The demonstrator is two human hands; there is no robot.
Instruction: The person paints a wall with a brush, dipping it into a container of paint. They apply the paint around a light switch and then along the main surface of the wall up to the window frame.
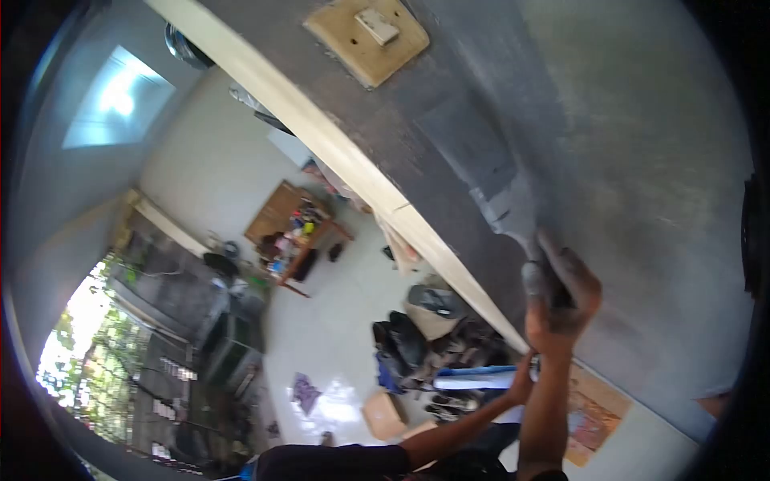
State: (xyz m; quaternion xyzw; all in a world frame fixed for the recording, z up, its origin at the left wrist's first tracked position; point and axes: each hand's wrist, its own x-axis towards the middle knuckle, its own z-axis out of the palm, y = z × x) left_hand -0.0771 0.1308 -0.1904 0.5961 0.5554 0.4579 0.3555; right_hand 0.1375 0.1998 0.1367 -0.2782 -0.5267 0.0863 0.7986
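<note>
My right hand [564,293] is closed around the handle of a putty knife [513,210], its fingers smeared with grey. The wide blade lies against the wall [658,200], at the end of a smooth dark grey patch [461,140]. Lower down, partly hidden behind my right forearm, my left hand [521,386] is closed at the end of a long, flat, pale blue and white thing [477,378], seen nearly edge-on. What kind of thing it is I cannot make out.
A yellowed switch plate [369,40] sits on the wall near a cream edge strip [385,200]. Shoes and dark bags [405,337] lie on the pale floor beside a cardboard box [385,414]. Farther back stands a cluttered wooden table [289,232].
</note>
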